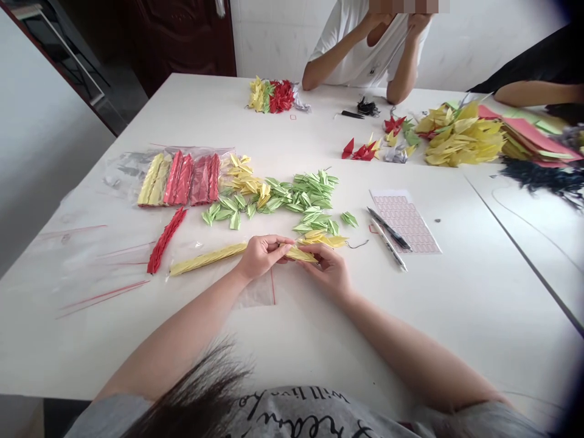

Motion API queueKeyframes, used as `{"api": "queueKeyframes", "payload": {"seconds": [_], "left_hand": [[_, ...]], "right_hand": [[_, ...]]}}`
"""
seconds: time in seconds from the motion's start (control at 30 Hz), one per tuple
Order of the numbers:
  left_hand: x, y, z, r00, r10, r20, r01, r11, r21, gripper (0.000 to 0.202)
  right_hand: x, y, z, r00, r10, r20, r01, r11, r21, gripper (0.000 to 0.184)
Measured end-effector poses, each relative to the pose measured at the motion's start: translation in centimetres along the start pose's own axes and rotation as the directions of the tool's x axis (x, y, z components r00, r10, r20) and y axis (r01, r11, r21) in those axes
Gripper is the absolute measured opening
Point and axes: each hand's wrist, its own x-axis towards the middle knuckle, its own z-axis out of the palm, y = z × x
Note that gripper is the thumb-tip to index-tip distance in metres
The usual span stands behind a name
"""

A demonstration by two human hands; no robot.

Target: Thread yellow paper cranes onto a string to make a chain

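Loose dark hair (191, 389) nearest the view; beyond it, mid-bench (456, 316), left hand (262, 257) and right hand (329, 271) both closed on a short stack of yellow paper cranes (301, 255), pinched to keep the folds nested, beside a longer yellow strand (207, 258).

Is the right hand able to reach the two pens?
Probably yes: the right hand is close to the pens, with only a thin dark wire nearby. It holds folded yellow paper, so it would have to let go first.
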Motion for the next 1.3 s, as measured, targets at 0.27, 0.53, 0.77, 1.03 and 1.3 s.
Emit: {"api": "queueKeyframes", "payload": {"seconds": [0.27, 0.53, 0.77, 1.03, 1.3], "left_hand": [[0.2, 0.3, -0.3, 0.997, 0.005, 0.074, -0.004, 1.0, -0.01, 0.042], [-0.3, 0.1, 0.1, 0.999, 0.041, -0.006, -0.041, 0.996, 0.083, 0.044], [-0.3, 0.7, 0.1, 1.0, -0.028, -0.012, 0.028, 0.999, -0.016, 0.055], [-0.7, 2.3, 0.5, 0.946, 0.254, -0.201, -0.226, 0.962, 0.153, 0.042], [-4.9, 11.6, -4.7, 0.873, 0.47, -0.125, -0.221, 0.612, 0.759, 0.028]], "right_hand": [[0.1, -0.3, 0.1, 0.998, -0.061, 0.027, 0.061, 0.998, -0.016, 0.028], [0.4, -0.4, 0.1, 1.0, -0.016, 0.022, 0.017, 0.999, -0.042, 0.032], [0.4, 0.4, 0.2, 0.999, 0.043, 0.004, -0.043, 0.998, 0.048, 0.032], [0.2, -0.9, -0.2, 0.997, -0.064, 0.053, 0.062, 0.997, 0.039, 0.025], [0.0, -1.9, -0.5, 0.95, -0.215, 0.229, 0.228, 0.973, -0.034, 0.02]]}}
